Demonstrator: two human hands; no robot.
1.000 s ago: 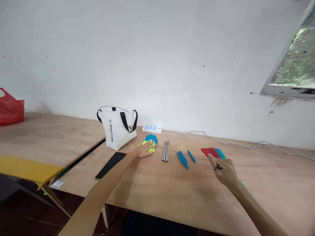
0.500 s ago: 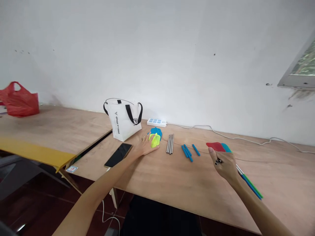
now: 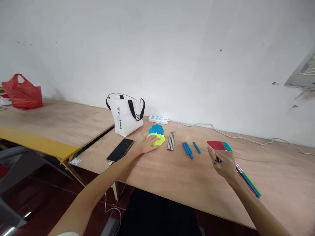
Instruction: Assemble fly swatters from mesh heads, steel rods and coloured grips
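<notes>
My left hand (image 3: 148, 145) lies palm down with its fingers stretched out over a yellow-green ribbed flat piece (image 3: 161, 140). A similar blue flat piece (image 3: 156, 128) lies just beyond it. My right hand (image 3: 223, 164) is closed around several thin metal tubes (image 3: 217, 161), whose hollow ends show by the thumb. Just past that hand are a red flat piece (image 3: 216, 145) and a teal one (image 3: 226, 146), partly hidden by it. Rods with green (image 3: 254, 188), blue and red ends stretch from behind the right wrist; whether the hand touches them I cannot tell.
Between my hands lie several metal tubes (image 3: 171, 141) and several short blue sticks (image 3: 188, 150). A phone (image 3: 120, 150) on a cable lies left, below a white tote bag (image 3: 125, 119). A power strip (image 3: 158, 119) sits by the wall. A red plastic bag (image 3: 24, 95) is far left.
The yellow-green piece now lies more spread out and nearer to me than the blue piece, with my left hand over its left part. My right hand keeps its grip. The view has shifted slightly.
</notes>
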